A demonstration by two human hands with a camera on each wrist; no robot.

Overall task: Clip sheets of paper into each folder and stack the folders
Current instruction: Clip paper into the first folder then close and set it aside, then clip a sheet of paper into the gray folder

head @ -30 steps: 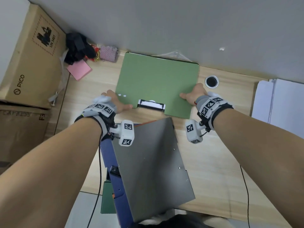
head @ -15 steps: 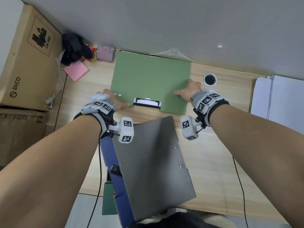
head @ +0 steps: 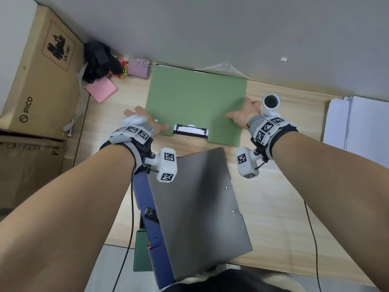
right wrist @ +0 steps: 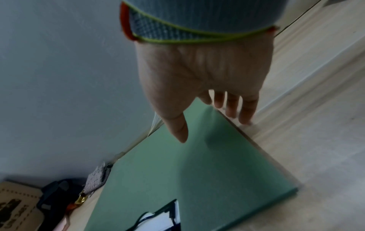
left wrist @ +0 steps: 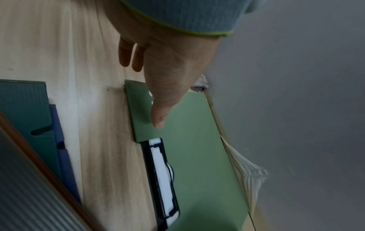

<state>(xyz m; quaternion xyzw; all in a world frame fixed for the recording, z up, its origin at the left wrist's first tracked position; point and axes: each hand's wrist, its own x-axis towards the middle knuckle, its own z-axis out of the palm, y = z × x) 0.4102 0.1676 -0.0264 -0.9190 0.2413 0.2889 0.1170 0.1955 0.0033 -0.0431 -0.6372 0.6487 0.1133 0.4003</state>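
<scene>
Both hands lay with fingers loosely straight: the left hand (head: 147, 121) had its thumb on the closed green folder (head: 195, 102) lying flat on the desk (head: 273, 197), the right hand (head: 245, 112) touching its right edge. The cardboard box (head: 40, 81) read "PICO" and "UN 3481".
</scene>
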